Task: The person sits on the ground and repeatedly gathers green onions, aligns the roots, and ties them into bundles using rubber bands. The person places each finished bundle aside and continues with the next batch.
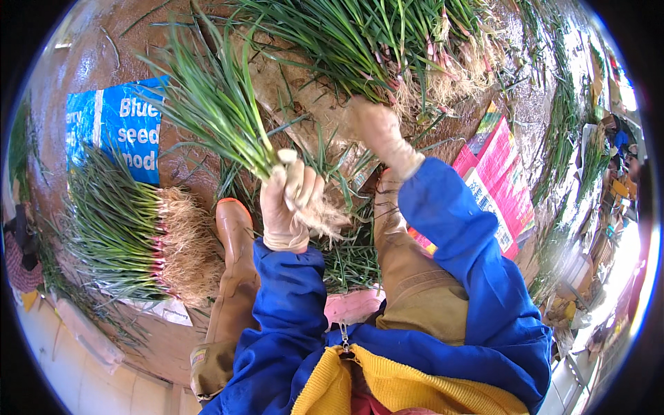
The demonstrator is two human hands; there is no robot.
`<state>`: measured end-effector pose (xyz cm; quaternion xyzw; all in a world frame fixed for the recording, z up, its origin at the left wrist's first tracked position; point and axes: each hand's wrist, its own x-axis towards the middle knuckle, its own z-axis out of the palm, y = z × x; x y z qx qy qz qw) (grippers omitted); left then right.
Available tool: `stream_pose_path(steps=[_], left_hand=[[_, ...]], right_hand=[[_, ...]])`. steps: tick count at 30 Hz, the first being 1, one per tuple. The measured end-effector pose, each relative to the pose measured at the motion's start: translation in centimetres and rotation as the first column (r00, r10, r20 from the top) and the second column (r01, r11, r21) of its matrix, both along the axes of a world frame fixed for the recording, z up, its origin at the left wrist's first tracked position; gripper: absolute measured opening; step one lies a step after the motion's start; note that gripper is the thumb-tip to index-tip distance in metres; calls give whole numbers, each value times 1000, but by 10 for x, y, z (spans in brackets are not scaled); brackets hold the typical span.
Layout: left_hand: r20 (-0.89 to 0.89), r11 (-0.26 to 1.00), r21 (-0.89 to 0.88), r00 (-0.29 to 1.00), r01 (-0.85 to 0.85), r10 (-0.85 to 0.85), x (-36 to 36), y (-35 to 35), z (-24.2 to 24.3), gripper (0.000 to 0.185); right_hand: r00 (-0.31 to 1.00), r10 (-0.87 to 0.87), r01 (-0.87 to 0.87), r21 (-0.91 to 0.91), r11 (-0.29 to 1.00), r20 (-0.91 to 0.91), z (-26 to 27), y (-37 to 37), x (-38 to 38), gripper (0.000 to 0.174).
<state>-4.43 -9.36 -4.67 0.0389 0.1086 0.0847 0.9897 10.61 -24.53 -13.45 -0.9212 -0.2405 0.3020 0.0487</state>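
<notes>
My left hand (pixel 290 194), in a pale glove, grips a bunch of long-leaved green onion-like plants (pixel 228 114). Their leaves point up and left, while the pale roots hang out below my fingers. My right hand (pixel 381 129), gloved as well and blurred, reaches to the near edge of a large heap of the same plants (pixel 353 41). Whether its fingers hold a stem I cannot tell. To the left lies a neat row of plants (pixel 119 228), their reddish stem bases and tangled roots facing right.
Under the row lies a blue printed sheet (pixel 135 129). A pink printed bag (pixel 498 192) lies beside my right arm. My brown rubber boots (pixel 233 228) stand on wet ground with loose leaves (pixel 347 264) between them. Scattered litter (pixel 576 290) runs along the right side.
</notes>
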Motion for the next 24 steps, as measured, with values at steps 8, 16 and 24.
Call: stream_pose_path(steps=[8,16,24], left_hand=[[-691,865,308,718,395,-82,4,-21,-46,19],[-667,902,195,727,384,-165,-10,-39,-40,19],[-625,926,213,772,313,-117,-16,-42,-26,21]], right_hand=[[967,103,-48,231,972,-233,53,-3,-36,23],[899,-179,364,456,812,-399,39,9,-30,33],[30,-292,999,21,35,-956,37,-5,-44,20]])
